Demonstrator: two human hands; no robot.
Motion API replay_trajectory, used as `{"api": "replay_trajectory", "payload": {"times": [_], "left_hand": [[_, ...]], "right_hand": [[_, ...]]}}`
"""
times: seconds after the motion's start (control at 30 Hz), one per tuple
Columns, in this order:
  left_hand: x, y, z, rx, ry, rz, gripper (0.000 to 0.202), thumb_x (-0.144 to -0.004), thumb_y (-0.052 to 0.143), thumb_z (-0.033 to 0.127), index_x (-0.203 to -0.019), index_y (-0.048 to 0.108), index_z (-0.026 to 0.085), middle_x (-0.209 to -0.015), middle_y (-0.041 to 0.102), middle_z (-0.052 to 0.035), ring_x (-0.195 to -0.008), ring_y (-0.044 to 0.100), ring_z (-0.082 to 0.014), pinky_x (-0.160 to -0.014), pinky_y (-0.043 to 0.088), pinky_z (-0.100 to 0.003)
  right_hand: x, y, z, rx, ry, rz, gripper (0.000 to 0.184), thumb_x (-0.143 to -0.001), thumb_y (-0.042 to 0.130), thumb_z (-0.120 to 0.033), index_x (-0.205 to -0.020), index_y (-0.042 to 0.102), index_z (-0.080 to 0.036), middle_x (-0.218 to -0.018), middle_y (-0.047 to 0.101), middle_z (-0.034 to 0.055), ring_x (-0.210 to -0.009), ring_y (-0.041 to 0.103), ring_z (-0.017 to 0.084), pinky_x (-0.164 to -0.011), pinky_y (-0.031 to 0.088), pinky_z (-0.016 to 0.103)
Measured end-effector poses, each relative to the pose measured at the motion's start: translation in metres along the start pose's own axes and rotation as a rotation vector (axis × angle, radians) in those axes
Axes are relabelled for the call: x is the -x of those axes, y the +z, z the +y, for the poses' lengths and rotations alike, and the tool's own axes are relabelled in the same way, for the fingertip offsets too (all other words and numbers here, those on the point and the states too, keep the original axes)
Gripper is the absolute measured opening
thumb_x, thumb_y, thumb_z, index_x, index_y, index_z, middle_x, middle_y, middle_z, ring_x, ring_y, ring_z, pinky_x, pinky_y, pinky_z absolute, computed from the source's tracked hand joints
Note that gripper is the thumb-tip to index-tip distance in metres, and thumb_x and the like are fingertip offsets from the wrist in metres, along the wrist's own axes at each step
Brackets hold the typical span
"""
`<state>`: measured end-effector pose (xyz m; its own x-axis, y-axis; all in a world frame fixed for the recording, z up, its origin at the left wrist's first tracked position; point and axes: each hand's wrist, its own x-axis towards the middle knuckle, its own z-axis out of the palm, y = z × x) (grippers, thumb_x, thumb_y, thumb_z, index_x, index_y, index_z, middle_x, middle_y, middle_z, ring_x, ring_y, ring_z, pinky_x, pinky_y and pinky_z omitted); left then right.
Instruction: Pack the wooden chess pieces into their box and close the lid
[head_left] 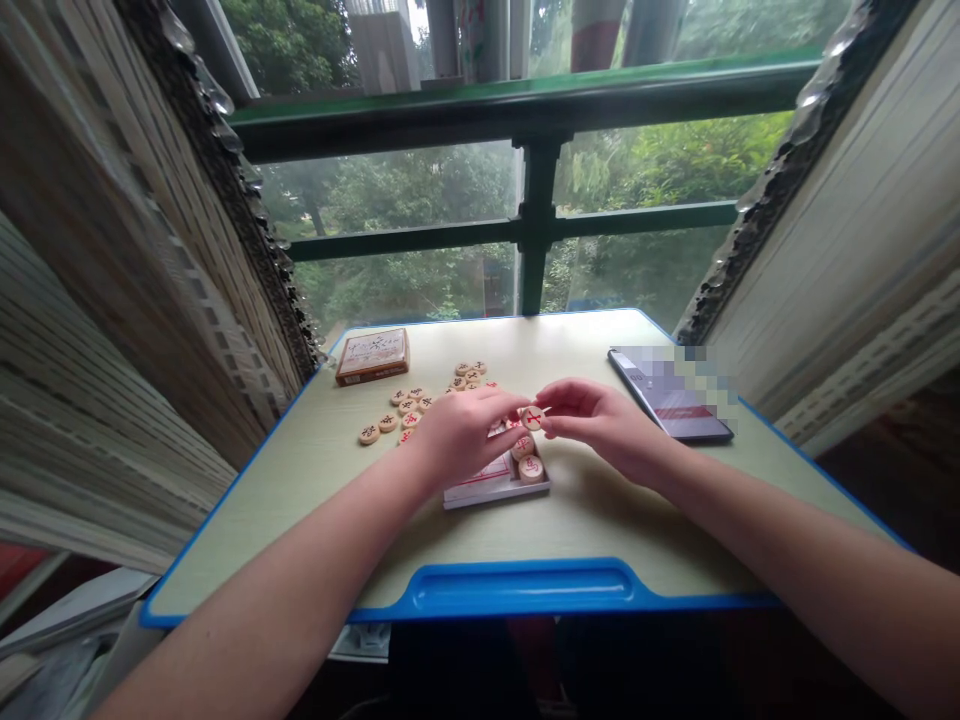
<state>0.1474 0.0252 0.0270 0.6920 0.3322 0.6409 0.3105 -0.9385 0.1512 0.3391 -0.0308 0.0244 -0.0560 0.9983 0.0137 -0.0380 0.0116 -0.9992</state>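
A round wooden Chinese chess piece [532,419] with a red character is held up over a shallow white tray box [497,492]. My right hand [600,425] pinches it from the right between thumb and fingers. From the left, the thumb and fingertips of my left hand [466,428] close on the same piece's edge. Below it, red-marked pieces [531,469] stand in the box along its right side, beside a flat red-lined sheet or board [484,482]. My left hand hides the box's far left part. Several loose pieces [388,423] lie on the table left of and behind that hand.
A brown printed box [373,356] lies at the table's back left. At the right lies a tablet or phone [667,400], partly blurred. The pale table [315,520] has a blue rim with a front pen groove [525,585]. Curtains flank it, and a green-railed window stands behind.
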Motion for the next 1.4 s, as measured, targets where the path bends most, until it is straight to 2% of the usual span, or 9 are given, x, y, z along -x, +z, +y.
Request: {"api": "replay_trajectory", "payload": {"times": [0.27, 0.37, 0.57, 0.8, 0.93, 1.07, 1.13, 1.23, 1.4], "left_hand": [[-0.001, -0.003, 0.002, 0.033, -0.034, -0.100, 0.017, -0.081, 0.061, 0.033, -0.085, 0.066, 0.017, -0.074, 0.068, -0.0016, -0.057, 0.057, -0.0091, -0.056, 0.043, -0.021], [-0.001, -0.002, 0.003, 0.038, -0.041, -0.115, 0.016, -0.081, 0.062, 0.032, -0.082, 0.065, 0.017, -0.074, 0.067, -0.0011, -0.058, 0.057, -0.0089, -0.058, 0.044, -0.021], [0.001, -0.002, 0.006, 0.063, -0.002, -0.083, 0.024, -0.083, 0.059, 0.035, -0.098, 0.064, 0.018, -0.082, 0.067, -0.0039, -0.062, 0.059, -0.0097, -0.061, 0.047, -0.021], [0.001, -0.005, 0.007, 0.004, 0.052, -0.181, 0.021, -0.085, 0.055, 0.034, -0.094, 0.064, 0.018, -0.089, 0.066, -0.0054, -0.073, 0.062, -0.0131, -0.065, 0.048, -0.023], [0.001, -0.005, 0.011, 0.019, 0.057, -0.216, 0.019, -0.084, 0.056, 0.034, -0.093, 0.063, 0.018, -0.090, 0.065, -0.0050, -0.075, 0.061, -0.0131, -0.067, 0.048, -0.024], [0.001, -0.008, 0.013, -0.008, 0.018, -0.186, 0.016, -0.081, 0.058, 0.032, -0.088, 0.063, 0.018, -0.085, 0.065, -0.0042, -0.069, 0.058, -0.0121, -0.063, 0.045, -0.023], [-0.001, -0.012, 0.010, -0.028, -0.042, -0.182, 0.017, -0.078, 0.060, 0.032, -0.084, 0.063, 0.017, -0.081, 0.064, -0.0033, -0.066, 0.057, -0.0119, -0.060, 0.043, -0.023], [-0.003, -0.021, -0.003, -0.075, -0.157, -0.212, 0.016, -0.073, 0.062, 0.031, -0.080, 0.062, 0.016, -0.074, 0.063, -0.0017, -0.061, 0.053, -0.0113, -0.057, 0.040, -0.023], [-0.004, -0.036, -0.021, -0.033, -0.241, -0.358, 0.017, -0.071, 0.062, 0.030, -0.080, 0.065, 0.016, -0.073, 0.064, -0.0012, -0.060, 0.054, -0.0114, -0.055, 0.040, -0.022]], "right_hand": [[0.000, -0.001, -0.002, -0.127, 0.059, 0.038, 0.066, -0.060, 0.075, -0.010, -0.117, 0.044, -0.024, -0.096, 0.059, 0.0002, -0.069, 0.063, 0.010, -0.075, 0.052, 0.032], [0.001, -0.002, -0.004, -0.116, 0.066, 0.012, 0.064, -0.062, 0.073, -0.010, -0.118, 0.043, -0.023, -0.096, 0.058, 0.0011, -0.070, 0.063, 0.011, -0.075, 0.052, 0.032], [0.001, -0.002, -0.002, -0.134, 0.062, -0.011, 0.057, -0.063, 0.071, -0.010, -0.112, 0.046, -0.022, -0.092, 0.061, 0.0008, -0.070, 0.062, 0.011, -0.074, 0.051, 0.033], [0.001, 0.000, -0.001, -0.073, 0.079, -0.035, 0.039, -0.059, 0.071, -0.010, -0.087, 0.047, -0.020, -0.091, 0.060, -0.0005, -0.072, 0.063, 0.012, -0.074, 0.049, 0.032], [0.005, 0.002, -0.005, -0.065, 0.067, -0.057, 0.037, -0.060, 0.071, -0.011, -0.086, 0.046, -0.020, -0.091, 0.060, -0.0006, -0.072, 0.062, 0.011, -0.071, 0.049, 0.031], [0.005, -0.001, -0.006, -0.054, 0.038, -0.105, 0.038, -0.061, 0.074, -0.017, -0.089, 0.049, -0.021, -0.093, 0.060, -0.0001, -0.074, 0.061, 0.012, -0.072, 0.049, 0.032], [0.001, -0.005, -0.004, 0.013, -0.007, -0.073, 0.036, -0.062, 0.074, -0.022, -0.090, 0.052, -0.020, -0.093, 0.059, 0.0008, -0.077, 0.060, 0.013, -0.071, 0.048, 0.031], [-0.007, -0.015, 0.001, 0.157, -0.071, 0.085, 0.031, -0.065, 0.071, -0.026, -0.090, 0.055, -0.019, -0.088, 0.060, 0.0019, -0.076, 0.058, 0.013, -0.064, 0.045, 0.027], [-0.016, -0.028, 0.004, 0.244, -0.089, 0.282, 0.024, -0.066, 0.066, -0.027, -0.086, 0.056, -0.018, -0.082, 0.060, 0.0014, -0.072, 0.054, 0.013, -0.059, 0.042, 0.026]]}}
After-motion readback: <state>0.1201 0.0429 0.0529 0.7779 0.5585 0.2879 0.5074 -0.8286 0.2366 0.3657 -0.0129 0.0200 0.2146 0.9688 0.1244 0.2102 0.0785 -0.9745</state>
